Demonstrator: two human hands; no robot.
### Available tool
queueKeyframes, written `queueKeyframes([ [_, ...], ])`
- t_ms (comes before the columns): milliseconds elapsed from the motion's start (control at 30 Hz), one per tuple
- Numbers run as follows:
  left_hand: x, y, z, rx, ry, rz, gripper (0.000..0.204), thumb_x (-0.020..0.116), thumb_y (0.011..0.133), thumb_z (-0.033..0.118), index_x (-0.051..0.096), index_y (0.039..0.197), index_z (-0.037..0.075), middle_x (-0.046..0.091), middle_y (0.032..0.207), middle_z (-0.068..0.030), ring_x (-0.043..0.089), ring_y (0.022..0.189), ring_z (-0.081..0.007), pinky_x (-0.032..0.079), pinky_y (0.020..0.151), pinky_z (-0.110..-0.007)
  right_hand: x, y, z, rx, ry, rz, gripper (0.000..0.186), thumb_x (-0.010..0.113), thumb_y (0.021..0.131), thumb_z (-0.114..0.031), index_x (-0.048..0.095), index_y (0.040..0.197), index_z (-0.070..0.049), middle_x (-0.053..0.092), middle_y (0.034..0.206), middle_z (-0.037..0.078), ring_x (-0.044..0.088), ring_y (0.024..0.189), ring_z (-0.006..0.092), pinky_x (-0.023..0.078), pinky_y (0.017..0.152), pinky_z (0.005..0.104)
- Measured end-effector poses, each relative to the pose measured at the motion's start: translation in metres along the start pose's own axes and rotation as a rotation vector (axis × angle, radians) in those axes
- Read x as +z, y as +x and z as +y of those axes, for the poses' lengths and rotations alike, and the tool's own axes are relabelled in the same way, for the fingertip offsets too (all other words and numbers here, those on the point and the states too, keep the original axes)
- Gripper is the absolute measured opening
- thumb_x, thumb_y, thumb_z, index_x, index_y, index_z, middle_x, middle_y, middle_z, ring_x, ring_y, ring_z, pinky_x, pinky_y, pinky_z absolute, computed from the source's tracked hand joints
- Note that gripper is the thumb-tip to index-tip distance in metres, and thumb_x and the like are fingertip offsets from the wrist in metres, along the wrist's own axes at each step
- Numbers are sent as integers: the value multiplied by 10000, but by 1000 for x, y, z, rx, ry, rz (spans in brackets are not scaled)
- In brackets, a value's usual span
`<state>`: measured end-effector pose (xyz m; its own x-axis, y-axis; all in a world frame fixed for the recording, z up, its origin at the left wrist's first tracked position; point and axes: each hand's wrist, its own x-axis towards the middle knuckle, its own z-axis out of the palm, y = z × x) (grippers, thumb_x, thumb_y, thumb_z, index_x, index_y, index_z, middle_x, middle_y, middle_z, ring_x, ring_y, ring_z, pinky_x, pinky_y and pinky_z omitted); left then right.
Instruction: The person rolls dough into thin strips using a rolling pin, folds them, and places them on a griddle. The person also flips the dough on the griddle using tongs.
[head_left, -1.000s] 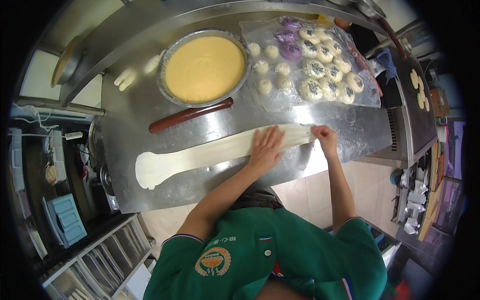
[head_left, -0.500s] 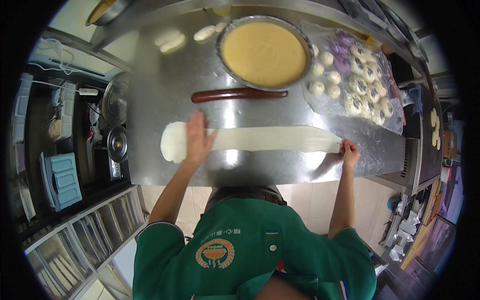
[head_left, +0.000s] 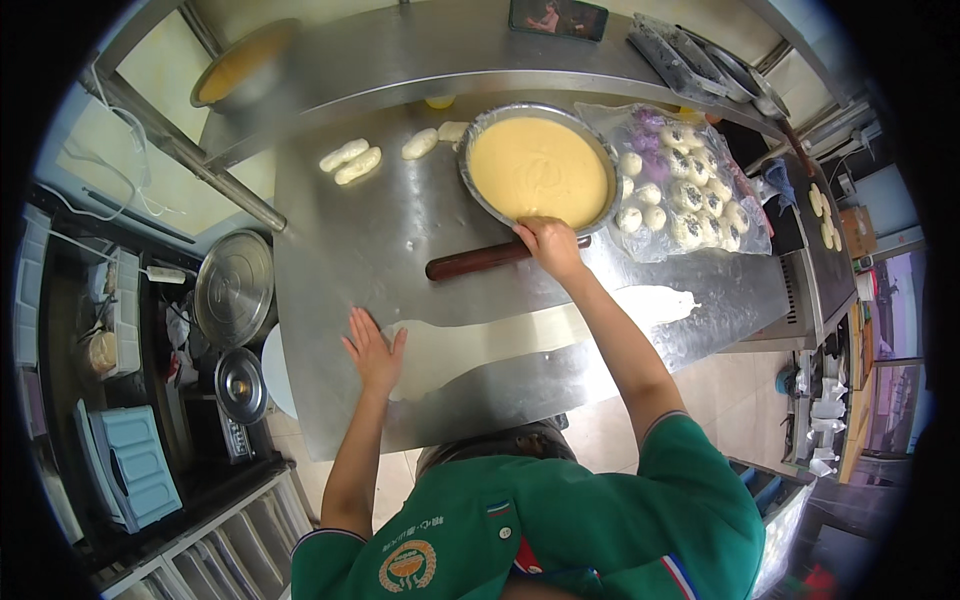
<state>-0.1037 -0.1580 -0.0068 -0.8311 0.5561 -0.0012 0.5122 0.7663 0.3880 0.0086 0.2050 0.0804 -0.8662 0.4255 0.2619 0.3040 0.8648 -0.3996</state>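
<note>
A long flat strip of pale dough lies across the steel table. My left hand rests flat with fingers spread on the strip's left end. My right hand reaches over the strip and closes on the right end of a dark wooden rolling pin, which lies just in front of a round metal bowl of yellow filling.
Several round dough balls sit on a plastic sheet at the right. Small dough pieces lie at the back left. Round metal lids and a light blue container stand left of the table. Another bowl sits on the back shelf.
My right hand left the strip's right end and went up to the rolling pin. My left hand stays on the left end of the dough.
</note>
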Motion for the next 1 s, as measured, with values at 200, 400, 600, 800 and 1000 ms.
queueKeyframes([
  [200, -17, -19, -10, 166, -54, -86, 897, 605, 898, 440, 172, 1543, -10, 171, 1618, -185, 141, 1503, -329, 61, 1190, -562, 16, -8, -7, 127, 225, 263, 200, 733, 835, -173, 700, 944, -8, 697, 889, 162, 667, 871, 331, 522, 792, 418],
  [400, -29, -68, -48, 93, 20, 47, 765, 576, 929, 336, 240, 1529, 1, 221, 1606, -171, 204, 1484, -337, 132, 1192, -533, 68, -79, -148, -323, 429, 11, 592, 716, 848, -205, 510, 1366, -6, 509, 1403, 211, 465, 1321, 370, 385, 1086, 448],
  [600, -31, -83, -57, 25, -2, 46, 726, 558, 928, 267, 247, 1530, 6, 261, 1593, -169, 238, 1472, -344, 147, 1194, -516, 111, -131, -173, -673, 220, -577, 963, 704, 812, -488, 275, 1489, 46, 289, 1558, 215, 287, 1444, 351, 213, 1200, 446],
  [800, -33, -78, -55, 48, -148, 99, 709, 571, 905, 210, 275, 1521, 20, 283, 1582, -170, 265, 1460, -342, 164, 1198, -500, 135, -102, -187, -574, 271, -475, 1047, 688, 785, -581, 272, 1466, 96, 294, 1527, 280, 250, 1450, 385, 182, 1206, 454],
  [1000, -38, -78, -56, -24, -245, 192, 706, 586, 885, 181, 300, 1510, 18, 305, 1567, -191, 274, 1454, -347, 172, 1200, -478, 128, -143, -184, -924, 463, -727, 935, 662, 846, -521, 280, 1490, 40, 264, 1572, 215, 255, 1463, 338, 193, 1203, 462],
])
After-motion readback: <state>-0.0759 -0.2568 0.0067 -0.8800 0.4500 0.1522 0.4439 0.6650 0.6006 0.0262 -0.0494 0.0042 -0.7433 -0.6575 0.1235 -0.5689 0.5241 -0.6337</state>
